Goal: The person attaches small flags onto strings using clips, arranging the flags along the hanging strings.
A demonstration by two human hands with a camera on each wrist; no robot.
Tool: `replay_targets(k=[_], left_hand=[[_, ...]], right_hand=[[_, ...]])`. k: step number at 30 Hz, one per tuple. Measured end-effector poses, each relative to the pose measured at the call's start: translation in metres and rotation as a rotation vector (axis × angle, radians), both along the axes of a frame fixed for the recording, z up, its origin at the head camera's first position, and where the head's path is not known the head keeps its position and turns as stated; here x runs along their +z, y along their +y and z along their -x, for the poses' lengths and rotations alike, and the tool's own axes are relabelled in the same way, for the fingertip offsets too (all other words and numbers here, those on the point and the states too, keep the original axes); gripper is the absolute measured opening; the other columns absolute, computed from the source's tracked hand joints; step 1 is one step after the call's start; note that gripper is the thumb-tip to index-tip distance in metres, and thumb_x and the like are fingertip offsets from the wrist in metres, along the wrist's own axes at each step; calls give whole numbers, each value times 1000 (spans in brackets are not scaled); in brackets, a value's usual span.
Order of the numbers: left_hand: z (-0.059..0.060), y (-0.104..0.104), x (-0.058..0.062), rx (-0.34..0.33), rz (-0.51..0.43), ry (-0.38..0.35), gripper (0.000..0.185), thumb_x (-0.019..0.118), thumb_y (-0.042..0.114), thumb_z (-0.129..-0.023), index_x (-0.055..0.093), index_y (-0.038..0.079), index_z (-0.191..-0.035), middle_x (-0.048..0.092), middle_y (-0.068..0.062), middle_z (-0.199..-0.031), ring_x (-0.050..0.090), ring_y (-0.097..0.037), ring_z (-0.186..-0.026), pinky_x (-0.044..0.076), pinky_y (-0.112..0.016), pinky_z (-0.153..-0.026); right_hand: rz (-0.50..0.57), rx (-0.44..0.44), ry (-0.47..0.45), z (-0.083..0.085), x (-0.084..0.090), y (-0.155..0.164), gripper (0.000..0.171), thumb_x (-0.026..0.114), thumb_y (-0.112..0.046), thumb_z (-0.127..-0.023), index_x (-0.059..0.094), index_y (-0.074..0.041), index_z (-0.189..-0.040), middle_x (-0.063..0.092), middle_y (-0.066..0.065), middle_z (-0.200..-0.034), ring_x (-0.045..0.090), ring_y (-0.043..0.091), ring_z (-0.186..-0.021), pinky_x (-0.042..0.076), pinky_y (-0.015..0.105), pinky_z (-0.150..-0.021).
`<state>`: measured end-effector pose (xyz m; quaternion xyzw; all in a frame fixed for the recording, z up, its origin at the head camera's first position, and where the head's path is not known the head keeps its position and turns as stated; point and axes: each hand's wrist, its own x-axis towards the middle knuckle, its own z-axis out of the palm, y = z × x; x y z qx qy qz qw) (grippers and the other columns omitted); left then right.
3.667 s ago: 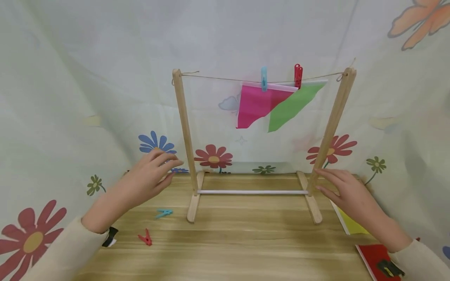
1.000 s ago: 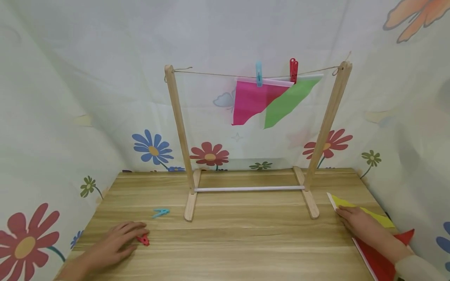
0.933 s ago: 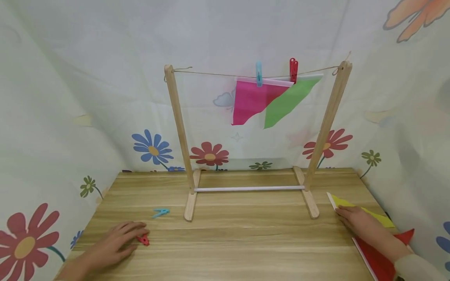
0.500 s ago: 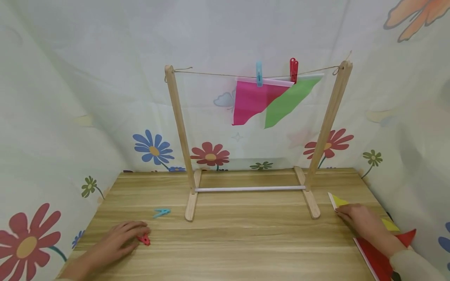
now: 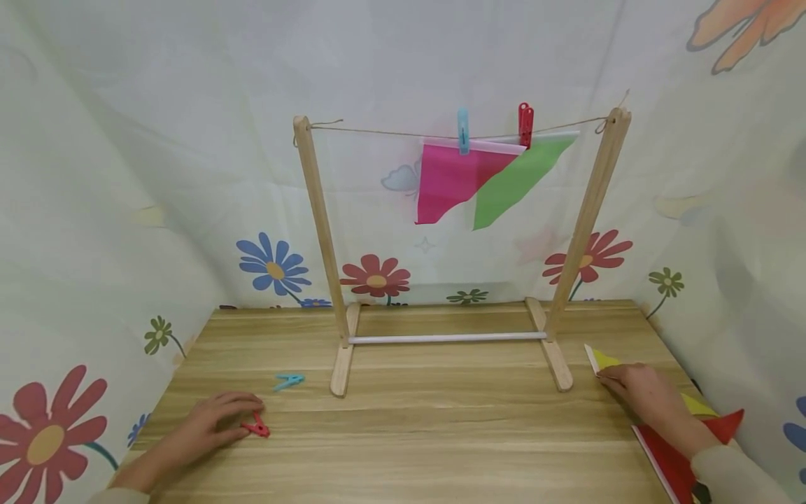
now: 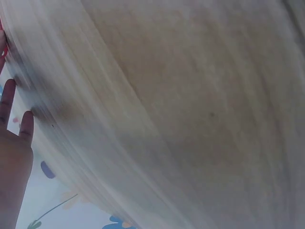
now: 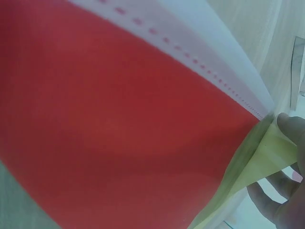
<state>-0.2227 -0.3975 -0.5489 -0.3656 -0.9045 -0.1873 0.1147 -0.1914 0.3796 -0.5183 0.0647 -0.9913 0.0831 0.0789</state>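
My left hand [image 5: 210, 423] lies low on the wooden table [image 5: 428, 427] at the front left. Its thumb and forefinger pinch a small red clothespin [image 5: 257, 426]. The left wrist view is blurred and shows only the left hand [image 6: 12, 157] at its edge. At the right edge of the table my right hand [image 5: 639, 392] holds the near edge of a yellow flag [image 5: 604, 360]. In the right wrist view the right hand [image 7: 281, 191] has its thumb on top of the yellow flag [image 7: 257, 162] and fingers beneath. The yellow flag lies over a red flag [image 7: 119, 119].
A wooden rack [image 5: 321, 231] stands at the back of the table with a string across its top. A pink flag [image 5: 450, 182] and a green flag [image 5: 510, 185] hang from the string by a blue pin [image 5: 463, 131] and a red pin [image 5: 525, 124]. Another blue clothespin [image 5: 288, 381] lies by the rack's left foot. The red flag [image 5: 680, 462] lies at the front right corner.
Both hands have come down from the rack's posts to the table. In the last second the left fingers closed on the red clothespin and the right hand drew the yellow flag slightly nearer.
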Motion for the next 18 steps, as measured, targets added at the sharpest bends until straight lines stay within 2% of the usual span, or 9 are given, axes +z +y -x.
replay_targets(k=[8,14,18], left_hand=[[5,-2,-1,-24,-36,-37,42,85,19,-81,74,23,-121,67,7,-124,59,-11,-115,34,-13,-99],[5,0,-3,6,-68,-96,34,84,23,-84,75,24,-116,68,7,-122,59,-10,-114,34,-12,-98],[7,-1,-2,21,-117,-171,39,84,26,-83,74,21,-120,66,3,-124,55,-6,-118,29,-5,-100]], right_hand=[[5,11,47,-2,-4,2,11,79,-15,-88,80,-6,-94,77,13,-90,73,33,-83,58,54,-74],[14,14,65,-2,-5,2,13,81,-16,-86,80,-6,-94,77,12,-89,73,32,-83,58,55,-75],[19,14,62,-2,-3,2,12,80,-15,-86,80,-7,-95,77,13,-91,73,33,-84,58,55,-75]])
